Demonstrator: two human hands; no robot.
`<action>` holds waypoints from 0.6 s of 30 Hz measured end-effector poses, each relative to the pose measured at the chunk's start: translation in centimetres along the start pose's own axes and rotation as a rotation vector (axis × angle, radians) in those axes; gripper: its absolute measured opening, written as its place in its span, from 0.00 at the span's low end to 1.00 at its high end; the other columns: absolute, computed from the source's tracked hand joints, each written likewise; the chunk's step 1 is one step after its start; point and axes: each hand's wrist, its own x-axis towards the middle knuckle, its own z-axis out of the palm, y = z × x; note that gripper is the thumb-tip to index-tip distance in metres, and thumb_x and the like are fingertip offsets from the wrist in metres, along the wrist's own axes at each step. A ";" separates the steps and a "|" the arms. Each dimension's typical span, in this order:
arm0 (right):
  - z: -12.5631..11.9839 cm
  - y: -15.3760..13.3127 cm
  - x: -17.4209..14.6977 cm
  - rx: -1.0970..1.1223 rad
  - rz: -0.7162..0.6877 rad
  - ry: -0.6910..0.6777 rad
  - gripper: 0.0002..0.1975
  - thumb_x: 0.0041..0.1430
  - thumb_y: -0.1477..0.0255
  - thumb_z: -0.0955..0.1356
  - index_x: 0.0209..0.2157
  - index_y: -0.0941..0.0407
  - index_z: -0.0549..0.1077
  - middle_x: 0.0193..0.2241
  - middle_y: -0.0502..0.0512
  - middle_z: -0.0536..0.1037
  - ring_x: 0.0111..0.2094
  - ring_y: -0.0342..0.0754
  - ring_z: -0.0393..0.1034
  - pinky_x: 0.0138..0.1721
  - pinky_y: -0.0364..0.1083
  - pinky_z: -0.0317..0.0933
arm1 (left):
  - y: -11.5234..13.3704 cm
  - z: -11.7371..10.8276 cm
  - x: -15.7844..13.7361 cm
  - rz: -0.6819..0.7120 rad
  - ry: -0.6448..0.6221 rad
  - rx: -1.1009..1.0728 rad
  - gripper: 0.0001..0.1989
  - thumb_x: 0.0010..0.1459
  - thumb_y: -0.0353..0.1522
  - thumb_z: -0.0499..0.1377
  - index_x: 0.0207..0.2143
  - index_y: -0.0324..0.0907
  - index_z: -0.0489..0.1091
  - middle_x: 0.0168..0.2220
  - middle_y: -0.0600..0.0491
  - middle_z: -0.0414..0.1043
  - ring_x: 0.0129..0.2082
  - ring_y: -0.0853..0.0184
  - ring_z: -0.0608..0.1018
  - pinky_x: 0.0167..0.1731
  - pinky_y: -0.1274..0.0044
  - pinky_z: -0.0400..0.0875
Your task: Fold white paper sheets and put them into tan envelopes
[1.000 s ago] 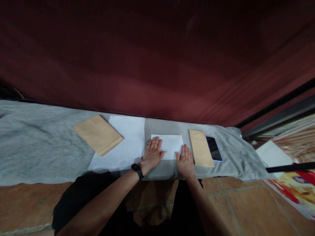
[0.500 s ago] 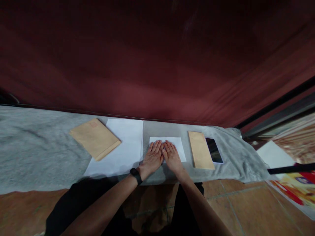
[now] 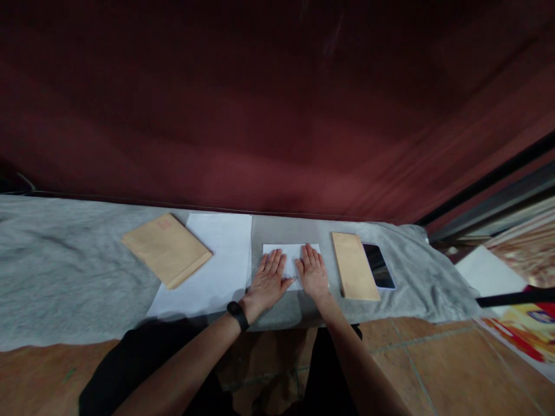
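A folded white sheet of paper (image 3: 291, 267) lies on the grey cloth in front of me, partly covered by both hands. My left hand (image 3: 267, 282), with a black band on its wrist, rests flat on the paper's left part, thumb pointing right. On the right part lies my right hand (image 3: 314, 275), palm down, fingers stretched toward the far edge. A gap of bare paper shows between the two hands. Neither hand grips anything.
Larger white sheets (image 3: 225, 254) lie to the left, with a brown envelope (image 3: 167, 248) slanting across them. Right of my hands are a brown envelope stack (image 3: 355, 266) and a smartphone (image 3: 378, 266). A dark red upright panel (image 3: 277, 144) borders the cloth (image 3: 69, 266) behind.
My hands, earlier side by side at the paper's middle, have spread apart. The right hand has slid to the right, and the left thumb now points outward.
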 end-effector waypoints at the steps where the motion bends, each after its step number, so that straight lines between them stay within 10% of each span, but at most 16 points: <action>1: 0.0 0.2 -0.2 -0.004 0.009 0.008 0.28 0.74 0.62 0.54 0.67 0.64 0.59 0.68 0.67 0.59 0.68 0.58 0.54 0.66 0.59 0.50 | 0.0 -0.1 0.0 0.003 0.000 -0.004 0.37 0.68 0.51 0.46 0.68 0.34 0.54 0.70 0.37 0.52 0.71 0.54 0.53 0.68 0.59 0.46; 18: -0.2 1.4 -1.8 -0.059 0.073 0.062 0.30 0.73 0.62 0.55 0.67 0.67 0.58 0.66 0.71 0.61 0.67 0.59 0.56 0.66 0.58 0.49 | 1.0 -1.2 -1.3 0.035 0.047 0.053 0.32 0.68 0.45 0.50 0.66 0.33 0.58 0.67 0.36 0.59 0.68 0.54 0.62 0.66 0.59 0.57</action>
